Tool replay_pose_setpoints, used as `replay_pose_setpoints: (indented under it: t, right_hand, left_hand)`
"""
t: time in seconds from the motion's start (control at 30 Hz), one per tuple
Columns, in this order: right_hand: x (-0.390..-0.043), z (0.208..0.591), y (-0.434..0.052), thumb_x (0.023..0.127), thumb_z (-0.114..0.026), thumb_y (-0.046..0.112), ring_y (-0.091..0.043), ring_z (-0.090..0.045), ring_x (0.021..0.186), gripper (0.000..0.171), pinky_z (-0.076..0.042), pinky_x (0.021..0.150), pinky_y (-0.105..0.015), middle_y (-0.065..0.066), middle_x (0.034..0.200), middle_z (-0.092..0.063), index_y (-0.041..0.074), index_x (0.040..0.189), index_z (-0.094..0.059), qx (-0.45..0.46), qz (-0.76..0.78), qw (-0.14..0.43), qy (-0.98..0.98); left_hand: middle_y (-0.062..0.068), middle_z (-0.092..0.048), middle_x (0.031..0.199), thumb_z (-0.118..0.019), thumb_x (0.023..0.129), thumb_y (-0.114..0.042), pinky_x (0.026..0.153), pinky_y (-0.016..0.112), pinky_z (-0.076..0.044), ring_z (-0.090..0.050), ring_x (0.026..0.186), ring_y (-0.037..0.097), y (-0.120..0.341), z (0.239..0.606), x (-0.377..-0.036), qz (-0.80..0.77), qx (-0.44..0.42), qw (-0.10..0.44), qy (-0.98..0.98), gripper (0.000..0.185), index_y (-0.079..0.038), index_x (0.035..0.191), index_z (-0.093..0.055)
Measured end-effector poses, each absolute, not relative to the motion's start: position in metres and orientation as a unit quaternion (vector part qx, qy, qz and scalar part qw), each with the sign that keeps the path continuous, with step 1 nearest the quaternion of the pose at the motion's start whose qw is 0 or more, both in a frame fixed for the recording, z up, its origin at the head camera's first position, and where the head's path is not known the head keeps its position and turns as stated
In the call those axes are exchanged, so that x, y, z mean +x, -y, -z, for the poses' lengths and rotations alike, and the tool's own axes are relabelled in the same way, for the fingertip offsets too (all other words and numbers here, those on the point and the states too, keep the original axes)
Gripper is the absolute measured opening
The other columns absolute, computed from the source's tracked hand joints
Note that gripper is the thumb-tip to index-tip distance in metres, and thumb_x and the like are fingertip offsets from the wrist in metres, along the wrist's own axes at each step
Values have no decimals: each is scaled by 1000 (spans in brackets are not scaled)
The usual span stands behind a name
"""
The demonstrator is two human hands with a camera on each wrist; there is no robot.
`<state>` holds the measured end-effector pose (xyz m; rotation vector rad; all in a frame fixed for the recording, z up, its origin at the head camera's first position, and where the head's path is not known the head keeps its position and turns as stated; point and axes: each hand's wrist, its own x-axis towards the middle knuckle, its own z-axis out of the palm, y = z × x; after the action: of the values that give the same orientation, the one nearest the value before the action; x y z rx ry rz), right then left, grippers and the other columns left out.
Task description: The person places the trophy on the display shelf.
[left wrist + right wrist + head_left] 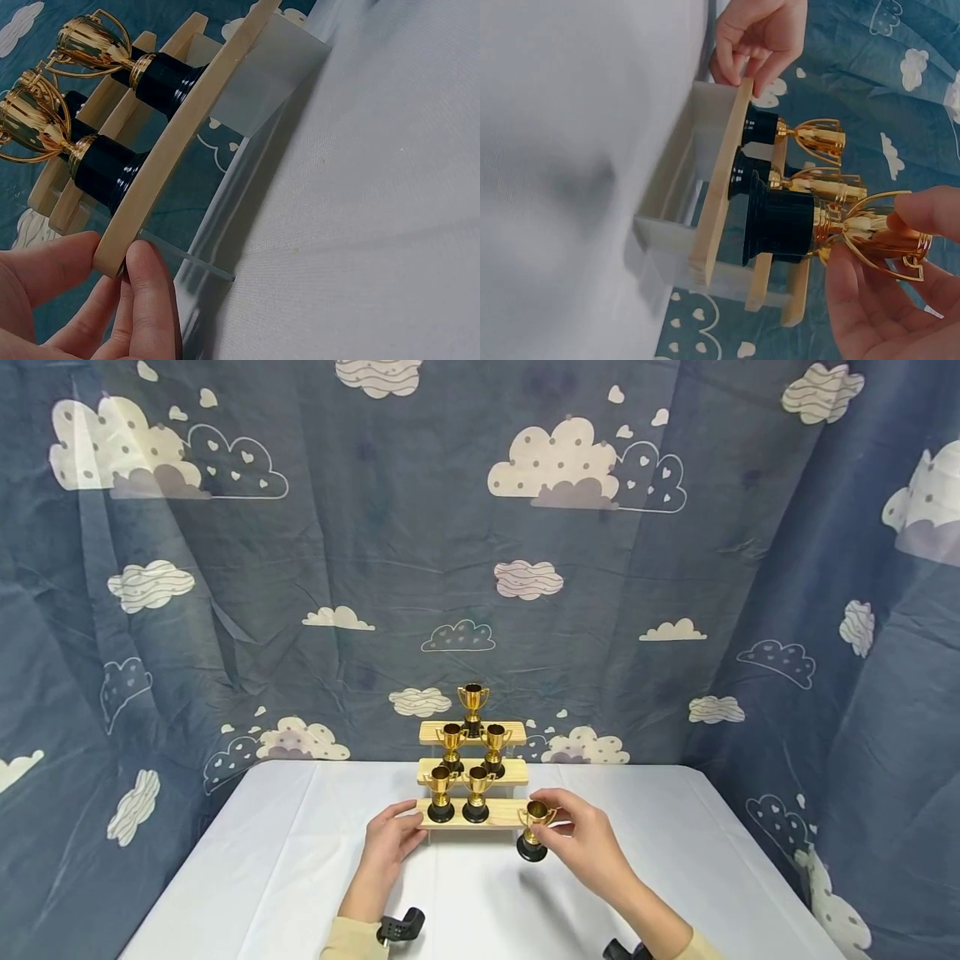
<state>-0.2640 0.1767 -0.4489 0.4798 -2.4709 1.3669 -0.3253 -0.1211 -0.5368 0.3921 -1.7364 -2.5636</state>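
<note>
A three-step wooden display stand [472, 815] with clear supports bears small gold trophy cups on black bases. One trophy [473, 702] tops it, two stand on the middle step, and two more, such as the left trophy [440, 787], stand on the lowest. My left hand [392, 837] pinches the left end of the lowest board [161, 161] between thumb and fingers. Over the right end of that board, my right hand [576, 835] holds another trophy [787, 225] by its gold cup, thumb and fingers around it, base hanging free in front of the board edge.
A white cloth covers the table [315, 852]. Behind it and at both sides hangs a dark blue curtain [420, 543] with clouds printed on it. A black strap device [401, 927] sits on the left wrist.
</note>
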Motion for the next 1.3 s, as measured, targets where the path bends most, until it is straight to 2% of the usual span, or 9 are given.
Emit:
replay_pose_setpoints:
  t: [0.3, 0.57, 0.87, 1.17, 1.3]
  right_hand:
    - [-271, 448, -180, 82, -82, 5, -10, -68, 88, 41, -59, 77, -27, 10, 102, -68, 20, 117, -70, 159, -453, 132, 867]
    - [-281, 446, -182, 82, -81, 3, -13, -69, 89, 41, -60, 76, -28, 7, 102, -69, 23, 116, -69, 172, -456, 141, 861]
    - [-299, 447, -184, 83, -82, 9, -12, -68, 90, 40, -59, 77, -27, 7, 103, -69, 16, 121, -69, 153, -432, 137, 878]
    - [-319, 448, -177, 86, -80, 14, -11, -68, 92, 39, -57, 79, -26, 6, 108, -69, 24, 122, -68, 147, -421, 128, 886]
    - [-325, 448, -175, 85, -80, 13, -16, -69, 92, 41, -58, 80, -29, 4, 110, -69, 22, 123, -68, 152, -428, 128, 882]
  left_hand:
    - [24, -61, 120, -69, 87, 2, 75, 30, -60, -67, 81, 17, 122, 536, -327, 817, 134, 13, 560, 44, 7, 130, -60]
    - [27, -60, 124, -69, 87, 3, 77, 29, -60, -68, 84, 17, 122, 532, -329, 813, 137, 15, 565, 44, 6, 130, -60]
    - [26, -61, 119, -69, 86, 3, 75, 29, -60, -68, 83, 18, 123, 535, -329, 807, 133, 17, 575, 44, 6, 129, -61]
    - [27, -61, 119, -69, 86, 4, 73, 29, -60, -69, 81, 18, 123, 533, -330, 796, 139, 12, 589, 45, 6, 130, -60]
    - [27, -61, 120, -70, 86, 4, 73, 29, -60, -69, 82, 18, 123, 533, -330, 792, 137, 10, 595, 45, 5, 129, -61]
